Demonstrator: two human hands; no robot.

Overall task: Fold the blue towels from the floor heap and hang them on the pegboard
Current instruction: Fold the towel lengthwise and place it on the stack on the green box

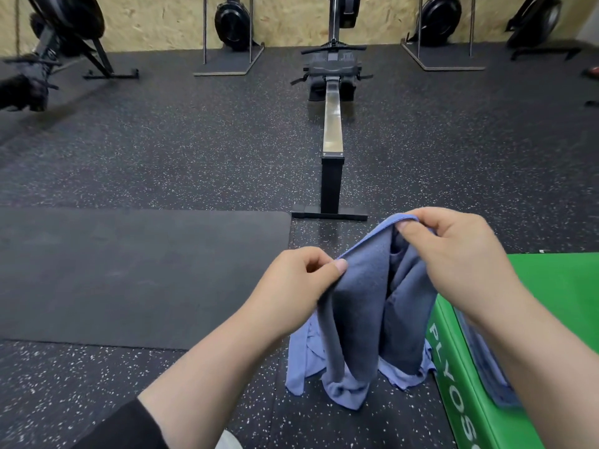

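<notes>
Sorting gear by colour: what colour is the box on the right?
Bright green, with white lettering on its side; the plyo box shows best in the head view.

2 bare forearms reach into view from the bottom edge, each ending in a bare hand. The left hand [293, 280] carries no ring, watch or glove, and its thumbnail is short and plain. Far back from its fingers, near the elbow, a black sleeve [126, 426] is pushed up, its cuff edge soft and unmarked. The right hand [460, 254] is likewise without ring, band or glove, its 1 visible thumbnail trimmed short. Behind its fingers the wrist and forearm show no sleeve up to the frame edge.
</notes>
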